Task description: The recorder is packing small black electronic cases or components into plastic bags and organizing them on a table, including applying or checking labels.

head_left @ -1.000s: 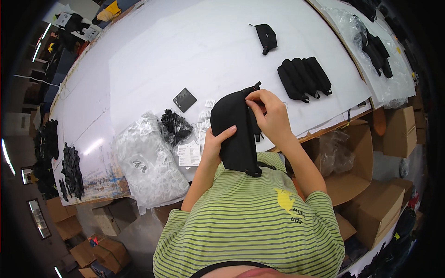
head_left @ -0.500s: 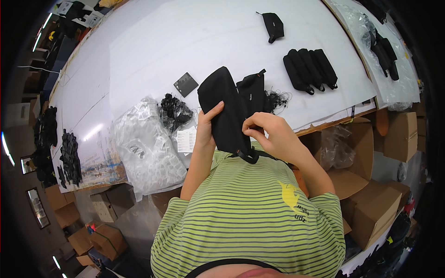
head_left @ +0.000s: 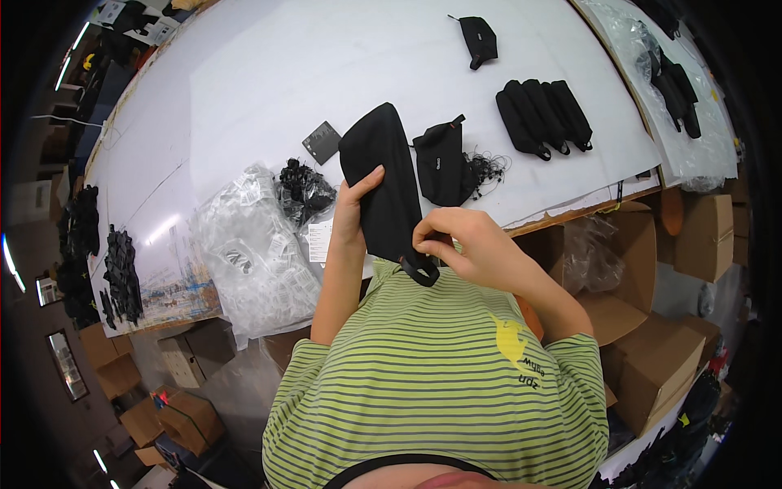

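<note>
A wide white counter (head_left: 244,73) fills the upper part of the view, its near edge showing bare wood by the person's right. Around it the room is crowded with brown cardboard boxes (head_left: 660,359) on the floor, and dark goods are stacked beyond the counter's left end.

The long black pouch (head_left: 384,191) is held up over the counter's near edge, just in front of the person's striped shirt. The left hand (head_left: 352,213) is wrapped around the pouch's left side, thumb pressed on its face. The right hand (head_left: 460,244) is closed on the pouch's lower end, fingertips pinching near the small loop there.

Just right of the pouch a second black pouch (head_left: 441,167) lies flat on the counter beside a tangle of black cords (head_left: 487,167). Further right of it lies a row of black rolled pouches (head_left: 544,116). Left of the pouch sit a heap of clear plastic bags (head_left: 252,253), a clump of small black parts (head_left: 303,189), and a small dark square card (head_left: 322,142).

Compared with half a second before, the pouch has tipped slightly more upright, and the right hand has slid lower toward its end.
</note>
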Action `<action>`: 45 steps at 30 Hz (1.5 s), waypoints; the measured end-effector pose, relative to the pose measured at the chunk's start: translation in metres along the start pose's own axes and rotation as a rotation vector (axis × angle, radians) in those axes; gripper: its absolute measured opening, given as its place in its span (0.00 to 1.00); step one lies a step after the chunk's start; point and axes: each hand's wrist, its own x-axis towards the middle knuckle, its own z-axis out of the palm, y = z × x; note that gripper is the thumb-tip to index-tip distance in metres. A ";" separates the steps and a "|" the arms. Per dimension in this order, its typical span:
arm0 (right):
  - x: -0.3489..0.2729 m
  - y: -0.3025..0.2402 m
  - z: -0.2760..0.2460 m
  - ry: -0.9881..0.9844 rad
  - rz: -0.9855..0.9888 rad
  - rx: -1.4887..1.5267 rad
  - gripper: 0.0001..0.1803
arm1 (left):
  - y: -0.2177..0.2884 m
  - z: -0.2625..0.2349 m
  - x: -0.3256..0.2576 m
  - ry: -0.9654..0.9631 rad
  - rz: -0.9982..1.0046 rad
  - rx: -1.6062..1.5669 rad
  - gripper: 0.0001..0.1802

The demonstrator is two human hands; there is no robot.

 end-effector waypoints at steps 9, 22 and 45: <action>0.000 -0.002 -0.002 -0.015 0.030 0.010 0.04 | 0.004 0.002 -0.002 0.075 0.049 0.027 0.17; 0.005 0.035 0.004 0.225 -0.281 -0.749 0.21 | -0.030 0.004 -0.021 0.071 -0.154 -0.233 0.23; -0.049 0.064 -0.052 0.232 0.270 -0.047 0.14 | -0.047 -0.011 -0.006 -0.245 0.403 0.756 0.08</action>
